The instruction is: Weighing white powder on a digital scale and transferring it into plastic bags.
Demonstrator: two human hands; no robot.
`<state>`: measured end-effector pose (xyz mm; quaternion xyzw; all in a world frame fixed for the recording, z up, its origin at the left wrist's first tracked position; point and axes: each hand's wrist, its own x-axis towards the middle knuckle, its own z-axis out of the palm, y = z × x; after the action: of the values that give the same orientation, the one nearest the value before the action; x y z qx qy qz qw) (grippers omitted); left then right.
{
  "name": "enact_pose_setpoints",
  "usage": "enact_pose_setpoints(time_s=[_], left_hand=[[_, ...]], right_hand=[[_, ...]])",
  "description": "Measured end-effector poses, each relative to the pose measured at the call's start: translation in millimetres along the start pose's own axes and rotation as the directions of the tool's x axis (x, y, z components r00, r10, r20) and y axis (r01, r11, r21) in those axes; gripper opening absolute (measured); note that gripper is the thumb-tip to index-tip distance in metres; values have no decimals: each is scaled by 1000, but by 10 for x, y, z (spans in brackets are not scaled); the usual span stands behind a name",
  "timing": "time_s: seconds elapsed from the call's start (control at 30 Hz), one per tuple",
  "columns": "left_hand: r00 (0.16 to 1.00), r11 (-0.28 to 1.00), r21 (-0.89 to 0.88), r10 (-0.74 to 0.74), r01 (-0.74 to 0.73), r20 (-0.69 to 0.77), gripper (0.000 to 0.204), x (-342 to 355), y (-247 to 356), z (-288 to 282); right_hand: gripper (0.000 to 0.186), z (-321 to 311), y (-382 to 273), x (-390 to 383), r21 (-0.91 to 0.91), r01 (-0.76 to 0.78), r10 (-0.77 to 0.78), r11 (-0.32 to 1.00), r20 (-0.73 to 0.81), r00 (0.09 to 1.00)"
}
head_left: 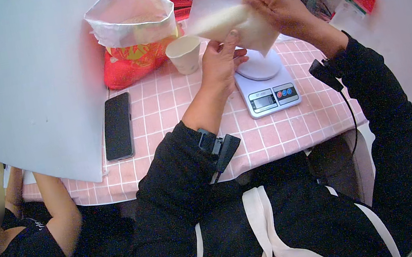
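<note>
Left hand (pixel 220 65) and right hand (pixel 281 9) pinch a plastic bag (pixel 224 21) at one o'clock, over the scale (pixel 267 91); probably soft, slippery, best gripped at edge and base.

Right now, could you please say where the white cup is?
In the head view, the white cup sits upper centre, between the red bag and left hand.

1 see-through plastic bag (pixel 261 36) is held up at a slant, partly filled with off-white contents (pixel 225 19) too blurred to identify. They gather in its lower part, while clear film rises toward the upper left. 1 corner points down at the white scale (pixel 269 87); whether they touch is unclear.
</note>
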<state>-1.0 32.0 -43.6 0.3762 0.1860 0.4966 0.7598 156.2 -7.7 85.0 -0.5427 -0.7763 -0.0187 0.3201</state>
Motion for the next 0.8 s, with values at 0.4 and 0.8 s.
enact_pose_setpoints(time_s=[0.4, 0.8], left_hand=[[999, 999, -40, -36, 37, 19, 55, -26, 38, 32], [997, 988, -137, -61, 67, 46, 42, -73, 47, 58]], right_hand=[[26, -67, -41, 107, -200, 116, -110, 973, 43, 993], [28, -110, -98, 219, -299, 195, -168, 934, 115, 979]])
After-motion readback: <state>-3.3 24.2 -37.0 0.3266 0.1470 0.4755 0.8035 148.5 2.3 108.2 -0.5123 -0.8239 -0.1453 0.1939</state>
